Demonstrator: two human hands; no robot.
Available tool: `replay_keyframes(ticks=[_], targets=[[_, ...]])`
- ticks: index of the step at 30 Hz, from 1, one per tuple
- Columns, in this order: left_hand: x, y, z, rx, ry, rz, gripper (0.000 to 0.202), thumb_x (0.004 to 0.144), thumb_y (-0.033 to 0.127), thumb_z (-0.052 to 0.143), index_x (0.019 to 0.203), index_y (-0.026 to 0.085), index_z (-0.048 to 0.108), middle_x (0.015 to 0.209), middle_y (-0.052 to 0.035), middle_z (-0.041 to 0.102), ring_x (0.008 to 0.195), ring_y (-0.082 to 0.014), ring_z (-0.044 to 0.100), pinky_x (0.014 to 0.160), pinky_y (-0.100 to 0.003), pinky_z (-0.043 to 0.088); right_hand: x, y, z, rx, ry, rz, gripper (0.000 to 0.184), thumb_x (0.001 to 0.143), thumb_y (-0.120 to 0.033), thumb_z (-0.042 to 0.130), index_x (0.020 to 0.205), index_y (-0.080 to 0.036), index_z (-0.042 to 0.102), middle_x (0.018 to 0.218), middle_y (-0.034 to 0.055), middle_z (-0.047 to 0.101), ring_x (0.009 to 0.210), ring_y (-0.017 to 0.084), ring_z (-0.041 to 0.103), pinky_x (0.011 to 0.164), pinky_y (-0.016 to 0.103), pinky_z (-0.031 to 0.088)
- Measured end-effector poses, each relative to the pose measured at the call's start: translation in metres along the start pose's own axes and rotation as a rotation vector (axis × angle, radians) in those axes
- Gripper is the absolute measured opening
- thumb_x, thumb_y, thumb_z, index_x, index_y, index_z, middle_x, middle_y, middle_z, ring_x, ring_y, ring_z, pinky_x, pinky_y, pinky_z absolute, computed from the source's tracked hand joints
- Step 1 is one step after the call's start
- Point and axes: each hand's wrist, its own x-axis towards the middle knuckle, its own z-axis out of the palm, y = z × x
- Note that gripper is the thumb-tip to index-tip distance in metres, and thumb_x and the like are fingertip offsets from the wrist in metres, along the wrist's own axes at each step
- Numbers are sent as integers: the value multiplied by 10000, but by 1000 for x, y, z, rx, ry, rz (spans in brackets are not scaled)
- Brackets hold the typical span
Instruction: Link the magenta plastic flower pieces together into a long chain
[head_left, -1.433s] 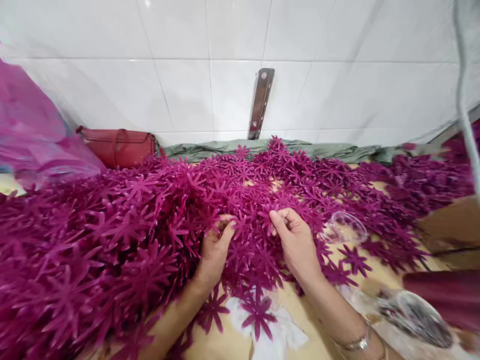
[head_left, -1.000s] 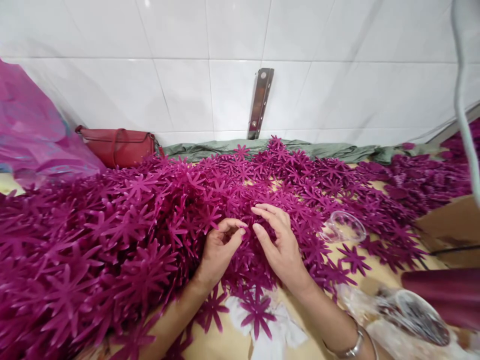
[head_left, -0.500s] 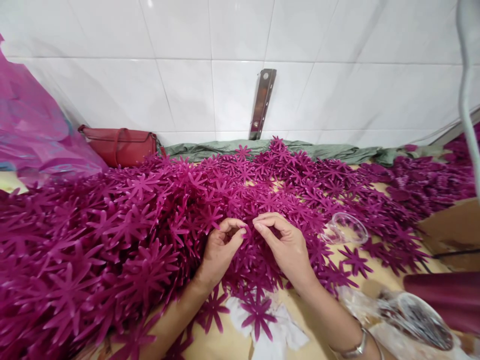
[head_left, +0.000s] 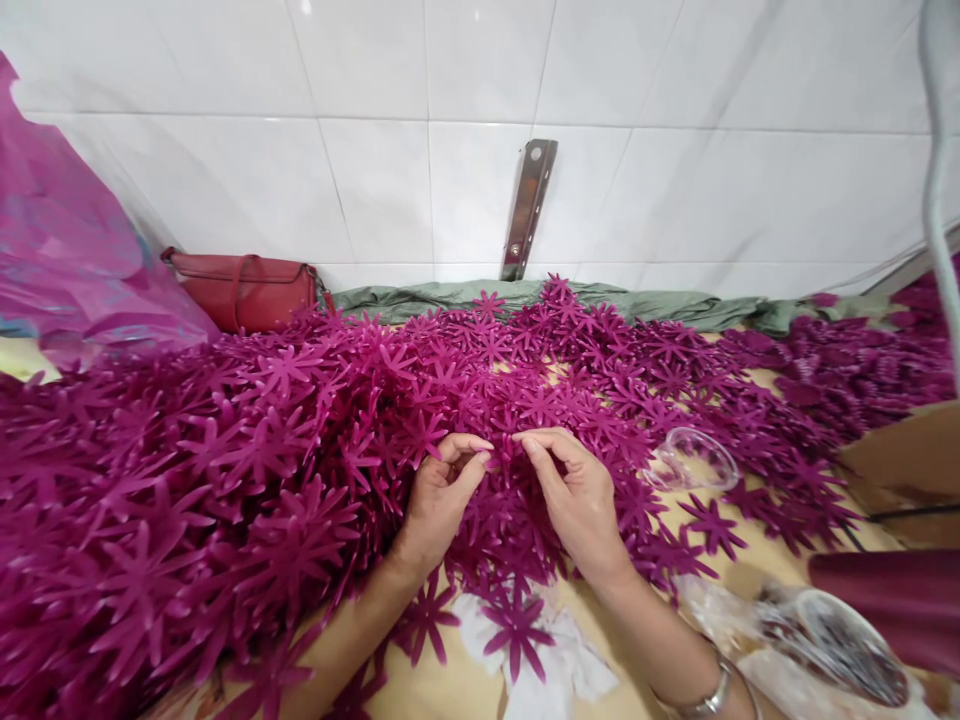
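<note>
My left hand and my right hand face each other above a large heap of magenta flower-shaped pieces. Thumb and forefinger are pinched together on both hands. A magenta flower piece shows between the fingertips, its outline blending into the heap behind. The fingertips of the two hands are a small gap apart. Below them a single many-petalled flower piece lies on white tissue-like paper. Another loose flower piece is beside my left forearm.
A red handbag and a pink plastic bag stand at the back left. Green cloth runs along the tiled wall. To the right are a clear plastic cup, a cardboard box and a plastic-wrapped bowl.
My right fingertips have moved slightly right, widening the gap between the hands. My left hand stays nearly in place. The whole view has shifted a little.
</note>
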Motion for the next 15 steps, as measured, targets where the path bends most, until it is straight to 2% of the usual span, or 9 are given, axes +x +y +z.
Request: replay_keyframes(ticks=[4, 6, 9, 11, 13, 15], targets=[[4, -8, 0, -54, 154, 12, 110, 815, 294, 705, 873, 201, 706, 865, 10, 707, 853, -148, 645, 883, -272, 481, 2, 1, -7, -11, 87, 78, 219, 976, -389, 594, 903, -221, 715, 919, 34, 726, 896, 203, 657, 886, 350, 497], [5, -11, 0, -64, 195, 16, 132, 815, 318, 707, 876, 202, 710, 880, 7, 711, 884, -158, 652, 921, -287, 480, 4, 2, -8, 44, 107, 147, 242, 967, -432, 600, 909, -219, 700, 933, 37, 726, 908, 208, 654, 909, 364, 490], [6, -12, 1, -62, 212, 7, 172, 808, 356, 727, 880, 200, 717, 891, -2, 722, 910, -176, 666, 940, -307, 488, 6, 4, -6, 246, 122, 226, 257, 931, -471, 649, 879, -221, 674, 1043, 53, 742, 1037, 222, 659, 1005, 396, 460], [5, -14, 0, -68, 224, -10, 213, 806, 384, 741, 913, 200, 722, 920, -11, 738, 924, -186, 680, 924, -311, 502, 7, 6, -2, 434, 138, 261, 274, 891, -467, 703, 798, -222, 626, 1037, 45, 740, 1073, 220, 657, 1020, 397, 454], [4, -20, -4, -68, 249, -32, 270, 826, 434, 731, 969, 205, 725, 929, -14, 751, 896, -183, 694, 865, -300, 521, 8, 7, 0, 587, 179, 301, 316, 838, -455, 761, 738, -225, 568, 880, 6, 704, 936, 190, 663, 927, 361, 489], [4, -28, -9, -33, 266, -36, 336, 867, 512, 681, 1004, 208, 725, 872, -9, 753, 807, -170, 696, 769, -286, 529, 10, 8, 0, 675, 246, 339, 350, 778, -446, 810, 721, -228, 542, 740, -36, 620, 759, 148, 607, 794, 308, 491]])
